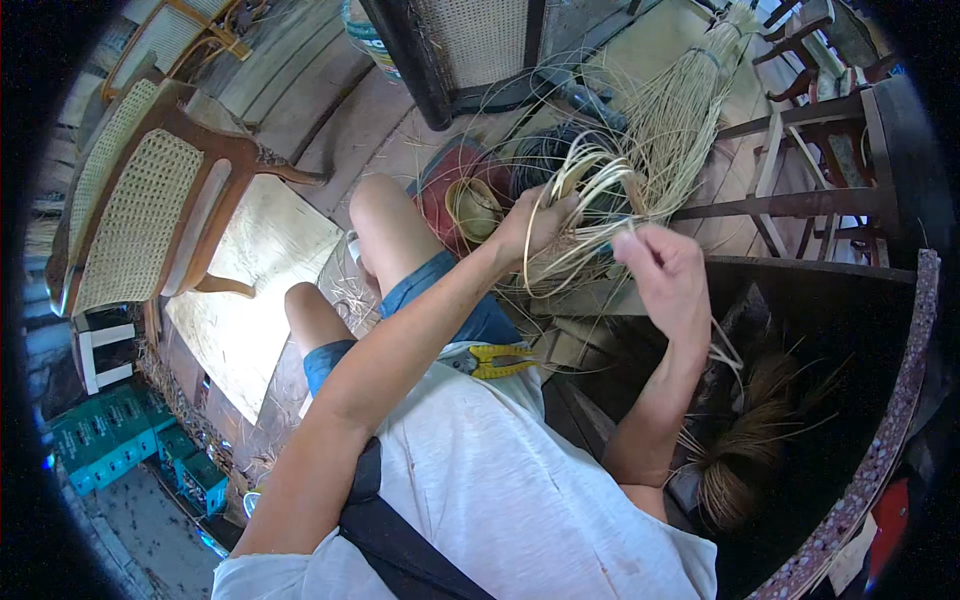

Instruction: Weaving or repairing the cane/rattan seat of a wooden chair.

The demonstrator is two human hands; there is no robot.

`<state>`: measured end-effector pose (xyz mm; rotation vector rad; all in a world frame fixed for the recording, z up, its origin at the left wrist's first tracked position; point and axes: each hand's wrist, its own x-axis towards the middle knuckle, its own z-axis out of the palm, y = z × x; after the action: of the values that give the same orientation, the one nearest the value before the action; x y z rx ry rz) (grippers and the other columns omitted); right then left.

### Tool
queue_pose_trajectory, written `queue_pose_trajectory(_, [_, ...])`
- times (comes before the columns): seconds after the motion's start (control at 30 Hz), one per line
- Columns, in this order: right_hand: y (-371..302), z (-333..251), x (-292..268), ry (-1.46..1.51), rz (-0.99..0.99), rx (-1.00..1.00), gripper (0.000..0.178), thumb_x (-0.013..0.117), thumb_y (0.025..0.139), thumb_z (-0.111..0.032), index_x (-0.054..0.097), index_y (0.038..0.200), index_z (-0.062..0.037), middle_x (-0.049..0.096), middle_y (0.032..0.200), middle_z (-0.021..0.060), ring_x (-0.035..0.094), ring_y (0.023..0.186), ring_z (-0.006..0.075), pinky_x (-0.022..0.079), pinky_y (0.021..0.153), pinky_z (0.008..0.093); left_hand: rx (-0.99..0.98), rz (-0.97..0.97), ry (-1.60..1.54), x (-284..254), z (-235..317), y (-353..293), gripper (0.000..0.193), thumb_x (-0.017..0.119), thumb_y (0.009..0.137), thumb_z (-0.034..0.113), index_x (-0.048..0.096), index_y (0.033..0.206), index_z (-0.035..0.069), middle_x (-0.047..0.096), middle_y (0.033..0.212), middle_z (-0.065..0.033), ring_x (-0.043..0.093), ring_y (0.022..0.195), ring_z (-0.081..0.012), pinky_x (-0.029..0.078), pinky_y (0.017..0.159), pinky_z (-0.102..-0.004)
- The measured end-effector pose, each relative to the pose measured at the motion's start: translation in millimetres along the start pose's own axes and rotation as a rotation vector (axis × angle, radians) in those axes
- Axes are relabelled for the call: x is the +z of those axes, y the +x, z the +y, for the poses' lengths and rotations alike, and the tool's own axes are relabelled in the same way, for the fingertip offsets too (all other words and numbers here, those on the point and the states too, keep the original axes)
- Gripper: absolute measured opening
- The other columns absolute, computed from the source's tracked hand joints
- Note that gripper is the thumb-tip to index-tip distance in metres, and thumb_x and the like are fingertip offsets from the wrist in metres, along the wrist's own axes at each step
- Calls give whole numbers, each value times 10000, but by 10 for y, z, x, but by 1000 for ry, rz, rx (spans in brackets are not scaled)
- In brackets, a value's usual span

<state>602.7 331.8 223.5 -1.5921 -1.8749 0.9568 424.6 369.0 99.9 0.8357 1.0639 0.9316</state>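
My left hand (540,225) reaches forward from the lower left, fingers closed around a loose coil of pale cane strands (600,168). Loops of the coil stand up above the hand and hang below it. To the right of the coil is my right hand (668,275), its fingers curled and thumb pressed in. Its fingertips are close to the coil's right side; whether a strand is pinched there cannot be made out. On my lap lies a cutting tool with yellow handles (500,362). Just beyond the left hand sits a tan bowl-shaped thing (473,210).
A large bundle of cane (690,110) lies at the far right of the hands. A wooden chair with woven panels (140,210) stands at left beside a pale board (250,290). Dark wooden frames (800,205) and a speckled curved edge (890,430) border the right side.
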Motion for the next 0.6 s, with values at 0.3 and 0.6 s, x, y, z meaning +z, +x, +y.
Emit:
queue_pose_trajectory(0.3, [-72, -489, 132, 408, -579, -287, 204, 547, 947, -219, 661, 981, -54, 553, 627, 38, 524, 504, 151, 415, 489, 290, 99, -267, 805, -792, 145, -489, 497, 634, 881, 179, 495, 1333, 26, 632, 1183, -171, 622, 1019, -252, 498, 879, -347])
queue_pose_trajectory(0.6, [-409, -1551, 1767, 515, -386, -654, 241, 549, 932, -194, 565, 773, -15, 575, 623, 211, 606, 598, 398, 452, 569, 479, 161, -271, 534, -988, 264, -1904, 481, 605, 910, 155, 476, 1352, 18, 621, 1236, -139, 616, 1096, -245, 494, 927, -338])
